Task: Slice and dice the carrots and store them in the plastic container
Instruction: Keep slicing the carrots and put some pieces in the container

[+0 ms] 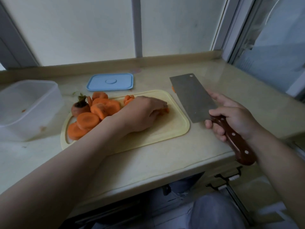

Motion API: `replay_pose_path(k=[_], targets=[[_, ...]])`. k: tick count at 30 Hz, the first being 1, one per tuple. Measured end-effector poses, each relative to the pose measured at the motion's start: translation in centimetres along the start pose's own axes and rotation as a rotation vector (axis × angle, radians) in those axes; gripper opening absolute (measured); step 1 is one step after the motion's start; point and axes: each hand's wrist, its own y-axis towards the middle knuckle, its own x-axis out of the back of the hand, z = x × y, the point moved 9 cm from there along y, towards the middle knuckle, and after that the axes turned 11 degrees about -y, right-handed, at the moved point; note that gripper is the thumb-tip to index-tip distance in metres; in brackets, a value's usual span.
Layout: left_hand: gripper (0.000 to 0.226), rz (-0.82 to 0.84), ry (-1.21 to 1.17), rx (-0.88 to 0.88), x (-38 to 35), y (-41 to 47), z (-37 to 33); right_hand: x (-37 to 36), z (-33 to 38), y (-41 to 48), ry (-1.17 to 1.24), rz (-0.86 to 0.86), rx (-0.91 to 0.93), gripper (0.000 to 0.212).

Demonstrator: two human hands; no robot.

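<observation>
Looking down over a pale beige stone surface (165, 162), with a pale yellow rectangular plastic cutting board (165, 134) lying at its middle. The left hand (145, 113) reaches across the board from the near left, its fingers bent down over a small clump of orange carrot pieces (165, 110) on the board's right half. Just off the board's right edge, the right hand (234, 119) grips the dark wooden riveted handle of a broad steel cleaver (191, 96). The blade's long axis runs from the near right toward the far left, its flat face turned up. Whether it rests on the surface is unclear.

The clump lies directly left of the blade, close by, so the cleaver hand probably needs only a short sideways swing to begin dicing.

A heap of thick round carrot slices (95, 114) and a leafy carrot top (80, 108) fill the board's left end. Beyond them, at the surface's left edge, stands a clear rectangular plastic container (49, 103), nearly empty. Its light blue lid (110, 81) lies near the far edge.
</observation>
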Motion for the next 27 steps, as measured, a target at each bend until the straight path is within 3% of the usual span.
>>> replay_pose_path(k=[19,21,24,27], targets=[[0.03,0.048,0.037,0.207,-0.1,0.2,1.2,-0.2,-0.1,0.2,0.013,0.045,0.002,0.062],[0.034,-0.017,0.008,0.23,0.9,0.1,1.2,-0.3,-0.1,0.1,0.009,0.063,0.002,0.063],[0.039,-0.303,-0.282,0.348,3.7,-0.1,1.8,-0.4,-0.1,-0.1,0.005,0.103,0.009,0.063],[0.047,-0.515,-0.872,0.581,4.1,-0.6,3.4,-0.5,0.0,-0.2,0.026,0.133,0.014,0.063]])
